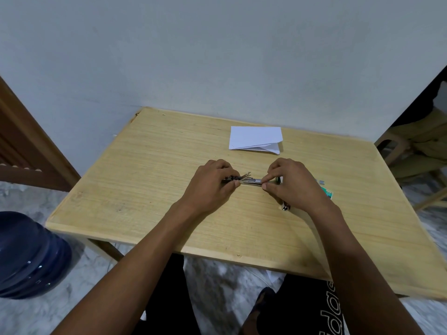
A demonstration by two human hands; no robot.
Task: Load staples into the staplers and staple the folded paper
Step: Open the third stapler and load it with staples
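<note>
Stapler, hinged open, sits mid-tabletop between both hands. The left hand grips its nine o'clock end, fingers curled round it; the right hand pinches the three o'clock end between thumb and forefinger. At twelve o'clock, apart, lies the folded paper. A green staple box shows at three o'clock.
</note>
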